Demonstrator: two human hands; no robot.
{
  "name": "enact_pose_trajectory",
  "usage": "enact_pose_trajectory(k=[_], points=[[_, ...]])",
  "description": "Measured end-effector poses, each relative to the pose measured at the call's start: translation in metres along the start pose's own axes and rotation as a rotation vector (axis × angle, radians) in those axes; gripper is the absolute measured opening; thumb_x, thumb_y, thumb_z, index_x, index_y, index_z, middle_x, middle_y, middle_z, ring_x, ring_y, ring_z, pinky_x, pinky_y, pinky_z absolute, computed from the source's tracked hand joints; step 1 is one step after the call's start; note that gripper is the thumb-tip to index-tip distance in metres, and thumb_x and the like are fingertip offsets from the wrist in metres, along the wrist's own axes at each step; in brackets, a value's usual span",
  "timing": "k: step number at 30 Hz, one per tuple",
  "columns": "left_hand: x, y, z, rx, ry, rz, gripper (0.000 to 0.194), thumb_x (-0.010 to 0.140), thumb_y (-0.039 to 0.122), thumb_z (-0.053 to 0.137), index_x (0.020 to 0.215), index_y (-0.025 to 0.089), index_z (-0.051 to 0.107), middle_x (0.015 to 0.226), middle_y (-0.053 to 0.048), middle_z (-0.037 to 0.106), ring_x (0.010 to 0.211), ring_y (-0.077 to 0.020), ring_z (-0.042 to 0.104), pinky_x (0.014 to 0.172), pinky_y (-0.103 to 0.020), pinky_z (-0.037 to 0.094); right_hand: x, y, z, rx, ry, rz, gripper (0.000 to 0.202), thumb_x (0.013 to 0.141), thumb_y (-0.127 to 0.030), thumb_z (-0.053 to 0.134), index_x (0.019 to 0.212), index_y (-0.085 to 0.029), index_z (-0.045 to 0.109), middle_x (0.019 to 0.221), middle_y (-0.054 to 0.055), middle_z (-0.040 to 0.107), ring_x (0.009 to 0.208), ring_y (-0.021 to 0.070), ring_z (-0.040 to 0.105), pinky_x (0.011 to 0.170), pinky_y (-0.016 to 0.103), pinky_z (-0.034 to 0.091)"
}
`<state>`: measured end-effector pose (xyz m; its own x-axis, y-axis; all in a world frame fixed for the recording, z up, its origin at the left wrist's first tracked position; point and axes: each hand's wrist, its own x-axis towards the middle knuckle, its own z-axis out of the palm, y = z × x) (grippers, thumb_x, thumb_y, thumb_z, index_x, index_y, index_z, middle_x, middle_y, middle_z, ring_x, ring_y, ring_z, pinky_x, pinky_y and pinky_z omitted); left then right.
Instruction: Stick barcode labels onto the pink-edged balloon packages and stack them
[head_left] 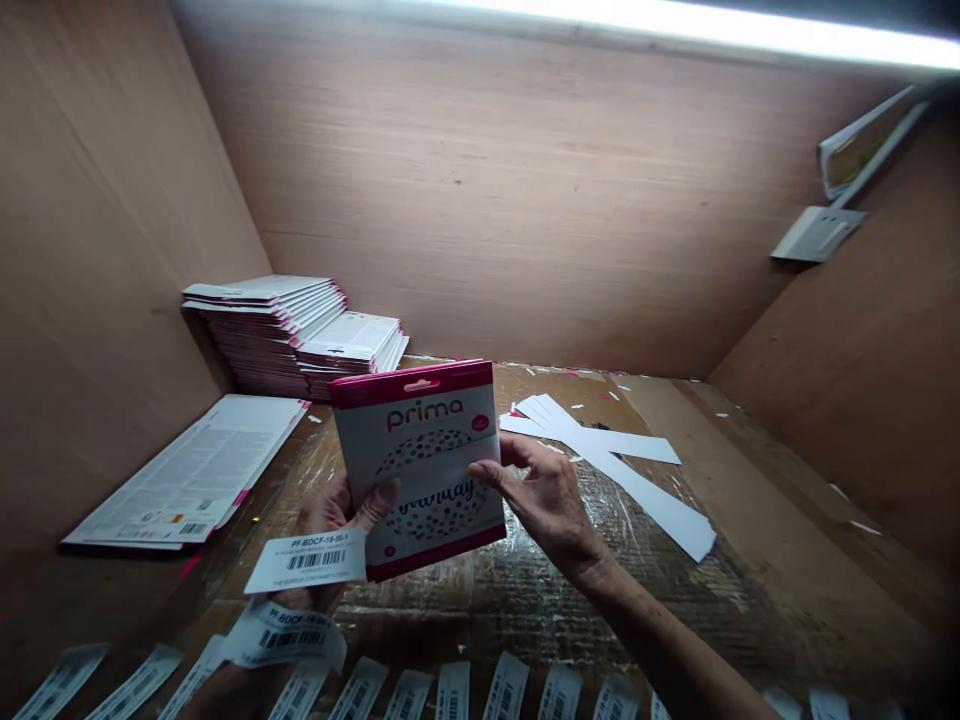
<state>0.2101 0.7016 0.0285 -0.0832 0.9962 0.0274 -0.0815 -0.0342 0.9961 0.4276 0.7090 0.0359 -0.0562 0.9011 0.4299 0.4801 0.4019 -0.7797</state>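
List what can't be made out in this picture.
- Left hand: its palm and most fingers are hidden behind the Prima pack and a barcode label.
- Small print on the flat leaflet: too small to read.
- Row of barcode labels: cut off by the bottom edge.
- Middle word on the pack: partly covered by the right hand.

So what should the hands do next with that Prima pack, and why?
Probably press the loose barcode label onto the Prima pack. The left hand holds the pack's lower corner, with the label sticking out by its fingers, not yet stuck flat. The right hand steadies the pack's right edge. More labels hang along the near edge.
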Motion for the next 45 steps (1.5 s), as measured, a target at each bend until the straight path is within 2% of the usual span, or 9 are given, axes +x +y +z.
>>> enact_pose_trajectory(k=[6, 11, 17, 23, 28, 34, 38, 41, 45], points=[[-0.003, 0.000, 0.006, -0.022, -0.038, -0.013, 0.056, 0.067, 0.046, 0.079, 0.112, 0.017, 0.064, 0.108, -0.010, 0.075, 0.107, -0.0354, 0.065, 0.079, -0.037, 0.059, 0.002, 0.007, -0.006, 0.560, -0.334, 0.218, 0.033, 0.075, -0.047, 0.072, 0.086, -0.016, 0.073, 0.084, 0.005, 0.072, 0.080, 0.0198, 0.066, 0.075, 0.037, 0.054], [-0.003, -0.001, 0.016, -0.103, -0.040, -0.101, 0.065, 0.065, 0.047, 0.081, 0.119, 0.017, 0.061, 0.102, -0.010, 0.076, 0.099, -0.0346, 0.069, 0.073, -0.038, 0.061, 0.005, 0.013, -0.015, 0.477, -0.233, 0.201, 0.037, 0.075, -0.051, 0.071, 0.083, -0.016, 0.073, 0.078, 0.004, 0.069, 0.073, 0.0176, 0.062, 0.066, 0.032, 0.053], [-0.004, 0.001, 0.020, -0.107, -0.015, -0.103, 0.063, 0.058, 0.048, 0.084, 0.111, 0.019, 0.065, 0.098, -0.009, 0.077, 0.091, -0.0337, 0.071, 0.070, -0.037, 0.061, -0.004, 0.016, -0.014, 0.514, -0.244, 0.224, 0.041, 0.079, -0.054, 0.065, 0.077, -0.014, 0.070, 0.068, 0.002, 0.063, 0.061, 0.0125, 0.055, 0.056, 0.026, 0.044], [-0.002, 0.002, 0.018, -0.059, -0.085, -0.105, 0.049, 0.062, 0.047, 0.082, 0.099, 0.017, 0.068, 0.095, -0.009, 0.077, 0.090, -0.0349, 0.070, 0.065, -0.038, 0.061, -0.005, 0.013, -0.016, 0.574, -0.199, 0.229, 0.035, 0.076, -0.049, 0.070, 0.081, -0.014, 0.070, 0.075, 0.003, 0.065, 0.065, 0.0123, 0.055, 0.061, 0.027, 0.045], [-0.003, -0.001, 0.025, -0.084, -0.045, -0.095, 0.062, 0.061, 0.049, 0.082, 0.113, 0.019, 0.065, 0.095, -0.009, 0.077, 0.092, -0.0351, 0.070, 0.065, -0.038, 0.061, -0.005, 0.016, -0.016, 0.573, -0.177, 0.235, 0.034, 0.078, -0.048, 0.068, 0.081, -0.014, 0.070, 0.073, 0.002, 0.066, 0.063, 0.0119, 0.056, 0.058, 0.026, 0.045], [-0.005, -0.010, 0.031, -0.021, -0.048, -0.026, 0.054, 0.067, 0.050, 0.077, 0.111, 0.019, 0.066, 0.102, -0.008, 0.076, 0.096, -0.0316, 0.068, 0.073, -0.035, 0.058, -0.005, 0.018, -0.021, 0.654, -0.338, 0.251, 0.030, 0.077, -0.044, 0.072, 0.081, -0.014, 0.072, 0.077, 0.003, 0.070, 0.067, 0.0133, 0.062, 0.065, 0.030, 0.052], [-0.005, -0.014, 0.039, 0.069, -0.041, 0.009, 0.043, 0.069, 0.051, 0.075, 0.100, 0.022, 0.069, 0.097, -0.007, 0.076, 0.090, -0.0291, 0.069, 0.070, -0.032, 0.056, -0.005, 0.018, -0.025, 0.693, -0.355, 0.227, 0.027, 0.072, -0.037, 0.077, 0.091, -0.018, 0.073, 0.086, 0.003, 0.072, 0.075, 0.0154, 0.065, 0.073, 0.034, 0.056], [-0.005, -0.009, 0.045, 0.086, -0.114, 0.034, 0.042, 0.069, 0.051, 0.076, 0.098, 0.023, 0.069, 0.097, -0.008, 0.076, 0.092, -0.0293, 0.068, 0.072, -0.032, 0.055, -0.008, 0.023, -0.031, 0.677, -0.291, 0.175, 0.019, 0.073, -0.035, 0.076, 0.082, -0.019, 0.075, 0.080, 0.000, 0.072, 0.070, 0.0146, 0.064, 0.072, 0.033, 0.055], [-0.007, 0.005, 0.049, -0.070, -0.307, -0.005, 0.058, 0.072, 0.063, 0.067, 0.104, 0.014, 0.068, 0.094, -0.012, 0.076, 0.090, -0.0303, 0.069, 0.069, -0.033, 0.055, -0.017, 0.034, -0.043, 0.752, -0.042, 0.151, 0.015, 0.072, -0.031, 0.078, 0.084, -0.022, 0.076, 0.081, -0.001, 0.073, 0.073, 0.0165, 0.065, 0.073, 0.033, 0.055]])
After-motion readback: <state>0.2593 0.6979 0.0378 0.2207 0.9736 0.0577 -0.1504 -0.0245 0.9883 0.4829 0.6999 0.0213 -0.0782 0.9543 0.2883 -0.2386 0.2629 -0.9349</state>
